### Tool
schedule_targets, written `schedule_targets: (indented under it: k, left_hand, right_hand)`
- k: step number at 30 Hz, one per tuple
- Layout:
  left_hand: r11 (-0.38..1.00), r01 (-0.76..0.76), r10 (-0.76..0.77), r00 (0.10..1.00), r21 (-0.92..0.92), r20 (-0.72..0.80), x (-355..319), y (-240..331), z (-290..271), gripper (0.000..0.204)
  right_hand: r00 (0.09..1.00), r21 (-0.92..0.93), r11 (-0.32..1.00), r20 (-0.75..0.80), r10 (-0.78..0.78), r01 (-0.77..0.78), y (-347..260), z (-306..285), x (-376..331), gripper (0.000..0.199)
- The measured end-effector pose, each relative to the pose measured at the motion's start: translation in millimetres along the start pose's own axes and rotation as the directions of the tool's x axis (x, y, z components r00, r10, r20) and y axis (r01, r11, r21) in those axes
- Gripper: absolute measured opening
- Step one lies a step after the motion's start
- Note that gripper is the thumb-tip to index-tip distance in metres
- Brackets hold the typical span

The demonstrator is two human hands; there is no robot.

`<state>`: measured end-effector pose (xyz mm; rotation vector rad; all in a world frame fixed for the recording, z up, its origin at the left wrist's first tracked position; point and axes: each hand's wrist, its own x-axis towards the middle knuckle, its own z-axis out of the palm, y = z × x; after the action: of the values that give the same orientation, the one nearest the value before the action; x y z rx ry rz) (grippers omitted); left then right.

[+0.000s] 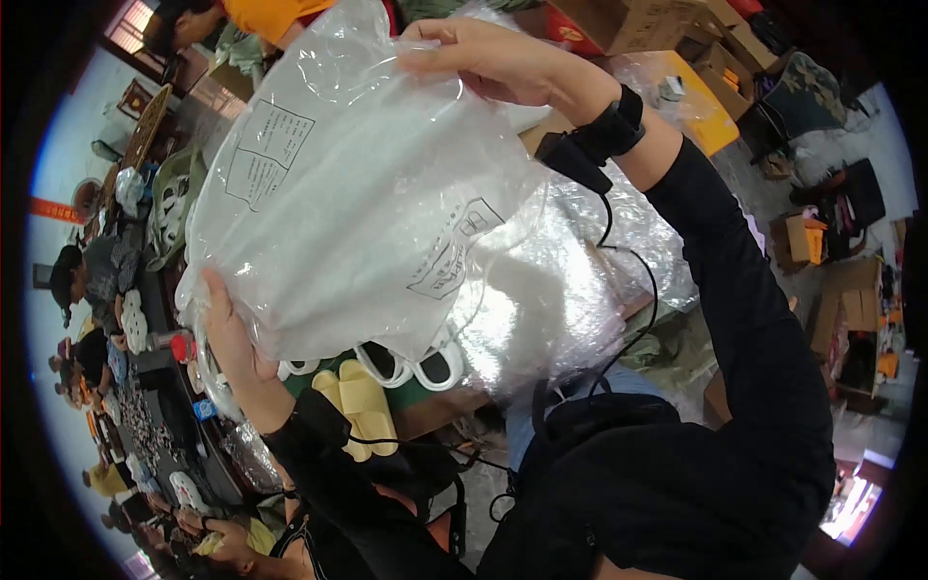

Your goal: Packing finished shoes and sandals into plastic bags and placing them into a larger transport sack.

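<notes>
A large clear plastic bag [358,217] with dark printed panels is stretched out in front of me; its inside looks white, and I cannot tell whether anything lies in it. My right hand [488,60] grips its upper right edge, thumb and fingers closed on the film. At its lower left edge my left hand [235,333] holds on, the fingers partly hidden behind the plastic. Below the bag, white clogs [440,367] with dark insoles show in part. Beside them lies a pair of pale yellow slippers [360,406].
Shiny clear plastic sheeting [527,333] covers the work surface under the bag. A yellow table or crate [701,106] and cardboard boxes [657,24] stand at the far right. Several people sit along a long table [159,411] at left. A black cable [650,280] hangs from my right wrist.
</notes>
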<state>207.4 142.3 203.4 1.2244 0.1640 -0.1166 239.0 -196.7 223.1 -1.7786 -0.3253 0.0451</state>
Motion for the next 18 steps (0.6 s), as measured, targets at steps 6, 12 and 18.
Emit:
schedule_targets:
  k: [6, 12, 18]
  left_hand:
    - [0.979, 0.203, -0.189, 0.938, -0.019, 0.289, 5.8, -56.1, 50.1, 0.051]
    - [0.831, 0.555, -0.462, 0.651, 0.037, 0.603, -14.3, -145.6, 129.3, 0.056]
    - [0.763, 0.623, -0.423, 0.683, -0.172, 0.596, -3.0, -287.1, 170.9, 0.062]
  right_hand:
    - [0.952, 0.023, 0.955, 0.091, 0.291, -0.294, 22.0, -73.2, -65.3, 0.042]
    - [0.784, 0.41, 0.753, -0.131, 0.607, -0.514, 74.2, -159.4, -154.8, 0.032]
    - [0.852, 0.297, 0.803, 0.081, 0.517, -0.516, 157.9, -212.3, -249.5, 0.044]
